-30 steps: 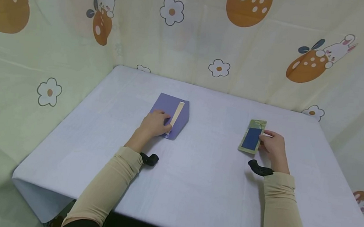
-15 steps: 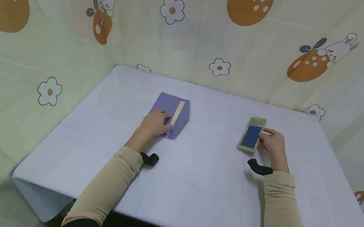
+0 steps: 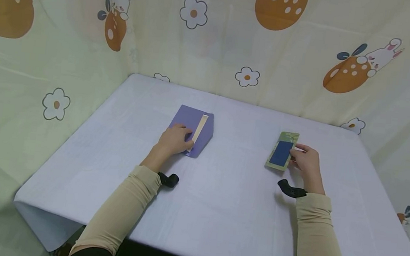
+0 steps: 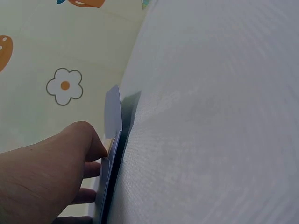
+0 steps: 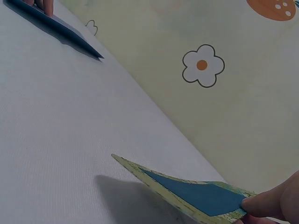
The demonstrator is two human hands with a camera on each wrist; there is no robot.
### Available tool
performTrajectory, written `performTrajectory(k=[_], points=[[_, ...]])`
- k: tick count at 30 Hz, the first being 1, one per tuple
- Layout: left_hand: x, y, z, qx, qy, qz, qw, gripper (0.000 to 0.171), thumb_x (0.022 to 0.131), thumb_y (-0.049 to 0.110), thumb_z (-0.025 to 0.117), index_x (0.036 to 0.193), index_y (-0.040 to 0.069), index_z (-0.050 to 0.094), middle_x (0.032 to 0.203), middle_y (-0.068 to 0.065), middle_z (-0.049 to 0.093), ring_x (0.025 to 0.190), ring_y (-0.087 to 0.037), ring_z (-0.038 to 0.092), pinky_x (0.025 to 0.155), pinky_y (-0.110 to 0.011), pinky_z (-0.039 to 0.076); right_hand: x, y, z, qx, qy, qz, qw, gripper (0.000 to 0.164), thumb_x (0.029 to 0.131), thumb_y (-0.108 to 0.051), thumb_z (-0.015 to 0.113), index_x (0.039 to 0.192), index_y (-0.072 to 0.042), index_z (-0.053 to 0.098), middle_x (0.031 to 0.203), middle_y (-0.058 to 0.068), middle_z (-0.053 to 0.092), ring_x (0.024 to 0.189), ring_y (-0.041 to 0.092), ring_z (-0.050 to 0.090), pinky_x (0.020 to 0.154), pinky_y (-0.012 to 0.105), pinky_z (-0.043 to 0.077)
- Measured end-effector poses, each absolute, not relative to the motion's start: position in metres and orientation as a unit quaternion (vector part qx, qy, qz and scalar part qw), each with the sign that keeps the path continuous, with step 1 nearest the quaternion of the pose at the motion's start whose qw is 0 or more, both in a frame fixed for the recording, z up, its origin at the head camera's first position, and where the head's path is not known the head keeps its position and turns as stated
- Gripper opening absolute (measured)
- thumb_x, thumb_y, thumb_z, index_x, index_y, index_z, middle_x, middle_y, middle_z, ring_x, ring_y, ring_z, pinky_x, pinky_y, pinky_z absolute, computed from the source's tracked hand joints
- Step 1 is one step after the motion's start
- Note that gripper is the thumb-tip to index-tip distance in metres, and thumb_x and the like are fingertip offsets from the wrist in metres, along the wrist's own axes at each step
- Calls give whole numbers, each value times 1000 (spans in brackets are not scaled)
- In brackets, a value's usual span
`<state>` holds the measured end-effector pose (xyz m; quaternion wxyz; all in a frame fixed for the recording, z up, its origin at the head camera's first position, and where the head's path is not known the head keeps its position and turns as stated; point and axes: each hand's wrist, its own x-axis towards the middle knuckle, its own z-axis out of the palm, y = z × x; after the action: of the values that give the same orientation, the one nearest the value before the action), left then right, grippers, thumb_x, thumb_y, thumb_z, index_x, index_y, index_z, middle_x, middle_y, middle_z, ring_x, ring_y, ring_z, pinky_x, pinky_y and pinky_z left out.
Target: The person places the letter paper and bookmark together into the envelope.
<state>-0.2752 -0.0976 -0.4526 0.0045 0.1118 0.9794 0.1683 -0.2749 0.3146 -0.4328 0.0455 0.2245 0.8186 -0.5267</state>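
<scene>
Right hand: partly closed; the person's right hand pinched a thin rectangular green card with a dark blue panel at its right edge, thumb on the face, finger underneath.
Card: held over the right part of the table, tilted, off the cloth, shadow below it; slight bend showed in the right wrist view.
Left hand: fingers bent, a little spread; the person's left hand touched the top of a flat purple paper envelope, thumb by the near end of a long cream strip. Pinch or plain press, could not tell.
Envelope: lay left of the card, well apart from it, flap toward the right, strip running along beside the flap.
Wrists: tan sleeves, black curved pieces jutting inward at both cuffs.
Surface: smooth pale white cloth covered the table and hung over at the near left corner.
Room: pale yellow fabric backdrop rose behind and at both sides, printed with outlined white flowers, orange-brown spotted fruit shapes, white rabbits.
</scene>
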Motion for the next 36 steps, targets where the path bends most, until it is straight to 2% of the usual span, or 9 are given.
performTrajectory(k=[5, 11, 19, 25, 30, 36], points=[[-275, -98, -453, 113, 980, 166, 5, 54, 85, 38, 53, 134, 15, 56, 141, -13, 49, 132, -33, 44, 104, -51, 41, -274, 311, -431, 220, 819, -529, 36, 56, 96, -22, 51, 148, -12, 33, 111, 1, 53, 78, 2, 58, 72, 20, 54], [-275, -98, -452, 114, 979, 167, 1, 54, 85, 37, 53, 133, 15, 57, 140, -13, 50, 132, -33, 44, 103, -50, 42, -274, 307, -431, 212, 821, -530, 19, 55, 95, -21, 50, 147, -9, 35, 108, 0, 53, 83, 5, 59, 68, 17, 54], [-275, -98, -454, 114, 979, 168, 2, 55, 84, 37, 53, 134, 14, 56, 141, -13, 49, 132, -34, 44, 104, -50, 41, -274, 303, -429, 207, 821, -533, 8, 53, 95, -18, 50, 146, -9, 36, 107, 0, 53, 77, 2, 59, 68, 17, 55], [-276, -98, -454, 112, 979, 169, 4, 56, 84, 38, 52, 135, 15, 55, 141, -13, 49, 133, -33, 43, 104, -49, 41, -274, 299, -425, 204, 817, -540, 5, 53, 95, -18, 51, 146, -9, 37, 104, -3, 53, 81, 4, 59, 69, 17, 55], [-277, -98, -454, 110, 979, 169, 7, 56, 84, 39, 53, 135, 16, 54, 142, -13, 48, 133, -34, 43, 104, -50, 41, -274, 296, -425, 201, 806, -557, -5, 53, 95, -17, 52, 145, -7, 38, 97, -6, 53, 74, 0, 59, 65, 15, 54], [-276, -98, -454, 111, 980, 164, 10, 55, 85, 38, 53, 135, 15, 54, 141, -13, 49, 133, -33, 43, 105, -50, 40, -275, 294, -427, 193, 805, -562, -7, 53, 95, -16, 52, 145, -7, 38, 96, -6, 53, 71, -2, 59, 64, 15, 54]])
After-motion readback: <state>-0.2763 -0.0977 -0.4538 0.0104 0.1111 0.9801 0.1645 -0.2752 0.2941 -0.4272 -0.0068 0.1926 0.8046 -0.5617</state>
